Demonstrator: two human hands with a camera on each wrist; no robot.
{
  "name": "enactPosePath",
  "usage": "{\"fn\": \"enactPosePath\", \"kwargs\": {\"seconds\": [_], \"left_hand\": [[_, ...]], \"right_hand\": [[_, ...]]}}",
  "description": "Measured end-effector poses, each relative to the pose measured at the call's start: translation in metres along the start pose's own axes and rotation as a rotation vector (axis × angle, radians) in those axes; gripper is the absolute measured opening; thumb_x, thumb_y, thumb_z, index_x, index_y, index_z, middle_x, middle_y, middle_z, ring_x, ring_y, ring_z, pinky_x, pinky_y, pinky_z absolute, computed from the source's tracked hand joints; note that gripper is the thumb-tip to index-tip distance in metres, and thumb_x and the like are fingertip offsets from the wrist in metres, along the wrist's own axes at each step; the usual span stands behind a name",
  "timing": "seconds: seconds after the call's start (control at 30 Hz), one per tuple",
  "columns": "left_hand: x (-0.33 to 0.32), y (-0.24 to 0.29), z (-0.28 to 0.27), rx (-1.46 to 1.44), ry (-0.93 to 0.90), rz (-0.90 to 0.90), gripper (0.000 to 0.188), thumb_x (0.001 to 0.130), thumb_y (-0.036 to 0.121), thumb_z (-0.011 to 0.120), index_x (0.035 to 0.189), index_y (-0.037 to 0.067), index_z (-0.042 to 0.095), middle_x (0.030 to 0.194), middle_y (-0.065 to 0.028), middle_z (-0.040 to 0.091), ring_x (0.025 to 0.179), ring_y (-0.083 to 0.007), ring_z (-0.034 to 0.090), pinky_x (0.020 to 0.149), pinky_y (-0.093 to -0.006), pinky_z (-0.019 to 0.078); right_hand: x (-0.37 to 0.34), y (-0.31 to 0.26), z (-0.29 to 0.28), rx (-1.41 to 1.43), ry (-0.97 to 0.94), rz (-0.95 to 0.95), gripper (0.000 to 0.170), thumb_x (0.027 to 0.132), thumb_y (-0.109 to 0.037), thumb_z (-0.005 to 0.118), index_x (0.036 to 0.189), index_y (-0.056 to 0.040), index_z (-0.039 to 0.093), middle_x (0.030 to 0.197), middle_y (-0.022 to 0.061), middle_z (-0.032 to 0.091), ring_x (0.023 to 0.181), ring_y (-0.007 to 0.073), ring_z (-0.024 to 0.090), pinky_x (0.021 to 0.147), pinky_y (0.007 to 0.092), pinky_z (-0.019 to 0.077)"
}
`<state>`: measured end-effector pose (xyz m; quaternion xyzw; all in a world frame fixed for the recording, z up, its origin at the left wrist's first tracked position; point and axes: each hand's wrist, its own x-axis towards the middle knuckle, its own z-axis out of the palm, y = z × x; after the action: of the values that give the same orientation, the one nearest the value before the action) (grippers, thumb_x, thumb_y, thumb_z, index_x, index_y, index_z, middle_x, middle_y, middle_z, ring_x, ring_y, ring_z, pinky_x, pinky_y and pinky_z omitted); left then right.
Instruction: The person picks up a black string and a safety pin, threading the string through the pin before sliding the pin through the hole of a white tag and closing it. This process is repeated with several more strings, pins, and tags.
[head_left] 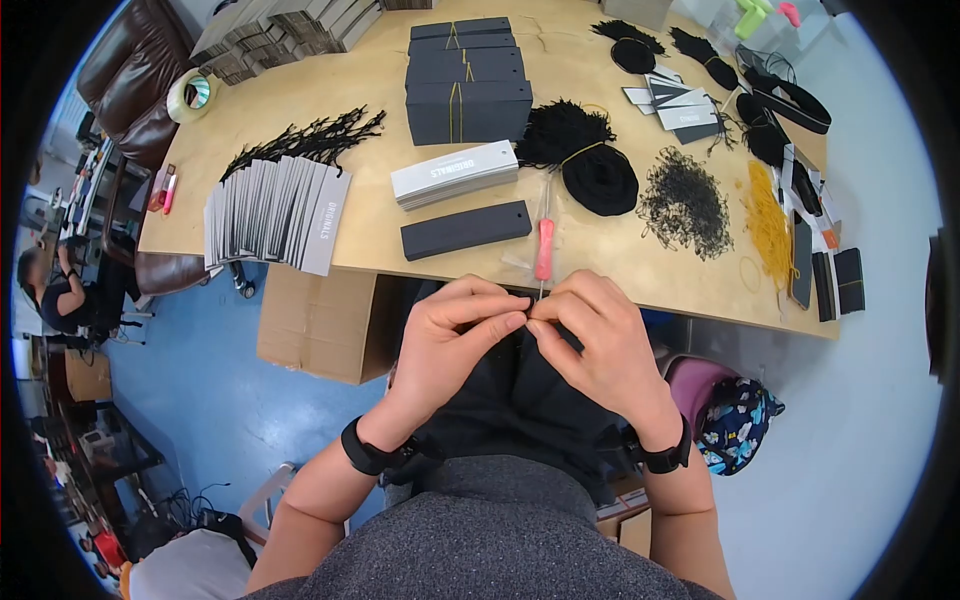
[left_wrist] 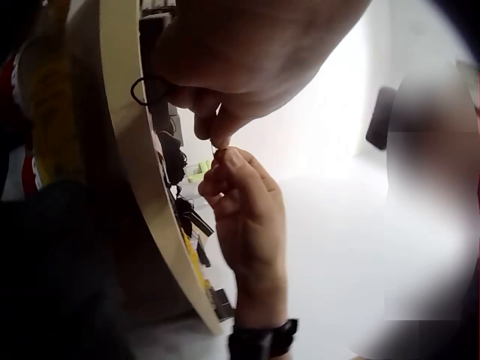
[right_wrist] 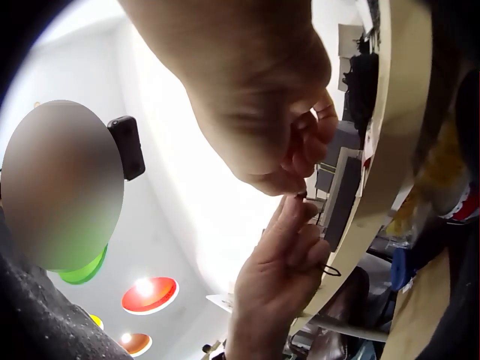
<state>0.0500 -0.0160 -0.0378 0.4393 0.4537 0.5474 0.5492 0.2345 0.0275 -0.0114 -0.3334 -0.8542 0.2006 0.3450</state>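
Note:
In front of the lap, just off the table's near edge, my left hand (head_left: 450, 340) and right hand (head_left: 600, 335) meet at their fingertips. Between thumbs and index fingers they pinch a small dark piece of cord, mostly hidden by the fingers. A thin black cord loop (left_wrist: 146, 91) sticks out from the left hand in the left wrist view, and the same loop (right_wrist: 331, 271) shows in the right wrist view. Right beyond the fingertips lies a tool with a red handle (head_left: 544, 250) and thin metal shaft. Beside it are a black card stack (head_left: 466, 230) and a white-topped tag stack (head_left: 455, 175).
Fanned grey tags (head_left: 275, 215) and black cords (head_left: 310, 140) lie to the left. Banded black stacks (head_left: 468, 110) stand behind. To the right are a black cord bundle (head_left: 600, 180), small dark loops (head_left: 686, 203) and yellow rubber bands (head_left: 765, 225). A cardboard box (head_left: 315, 325) stands below.

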Motion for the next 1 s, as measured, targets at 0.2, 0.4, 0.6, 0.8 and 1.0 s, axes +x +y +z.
{"fn": "enactPosePath", "kwargs": {"seconds": [0.2, 0.4, 0.6, 0.8, 1.0], "left_hand": [[-0.004, 0.004, -0.004, 0.679, -0.042, 0.423, 0.021, 0.081, -0.003, 0.075, 0.100, 0.005, 0.077, 0.097, -0.0063, 0.067, 0.080, -0.0130, 0.063, 0.064, -0.0247, 0.0489], [-0.003, 0.015, -0.002, 0.471, -0.031, 0.242, 0.014, 0.084, -0.002, 0.073, 0.098, 0.000, 0.074, 0.098, -0.0060, 0.067, 0.077, -0.0085, 0.060, 0.063, -0.0226, 0.0477], [-0.002, 0.009, -0.014, -0.259, -0.140, -0.255, 0.013, 0.094, 0.010, 0.069, 0.102, 0.000, 0.071, 0.091, -0.0023, 0.071, 0.075, -0.0062, 0.056, 0.066, -0.0217, 0.0451], [-0.001, 0.008, -0.017, -0.286, -0.173, -0.275, 0.012, 0.096, 0.012, 0.068, 0.102, 0.001, 0.070, 0.092, -0.0035, 0.071, 0.075, -0.0060, 0.057, 0.067, -0.0208, 0.0441], [-0.002, 0.007, -0.019, -0.251, -0.173, -0.281, 0.014, 0.097, 0.013, 0.066, 0.105, 0.003, 0.069, 0.097, -0.0065, 0.072, 0.083, -0.0085, 0.062, 0.074, -0.0227, 0.0488]], "right_hand": [[-0.004, -0.002, -0.004, 0.301, -0.129, 0.280, 0.012, 0.084, -0.006, 0.073, 0.088, -0.0031, 0.062, 0.080, 0.0079, 0.055, 0.073, 0.0237, 0.060, 0.066, 0.0342, 0.0485], [0.000, -0.009, -0.007, 0.409, -0.058, 0.321, 0.014, 0.085, -0.008, 0.075, 0.091, -0.0023, 0.064, 0.083, 0.0077, 0.058, 0.074, 0.0206, 0.062, 0.066, 0.0321, 0.0501], [-0.005, -0.006, -0.014, 0.313, -0.120, 0.213, 0.016, 0.083, -0.008, 0.077, 0.092, -0.0034, 0.065, 0.087, 0.0089, 0.059, 0.077, 0.0242, 0.062, 0.068, 0.0346, 0.0513], [0.005, -0.010, -0.012, 0.219, -0.015, 0.101, 0.015, 0.081, -0.006, 0.076, 0.092, -0.0044, 0.065, 0.089, 0.0081, 0.059, 0.080, 0.0267, 0.062, 0.070, 0.0357, 0.0510], [0.004, -0.002, -0.011, 0.159, -0.146, 0.062, 0.017, 0.084, -0.008, 0.072, 0.101, -0.0086, 0.068, 0.093, 0.0094, 0.061, 0.087, 0.0297, 0.062, 0.081, 0.0399, 0.0498]]}}
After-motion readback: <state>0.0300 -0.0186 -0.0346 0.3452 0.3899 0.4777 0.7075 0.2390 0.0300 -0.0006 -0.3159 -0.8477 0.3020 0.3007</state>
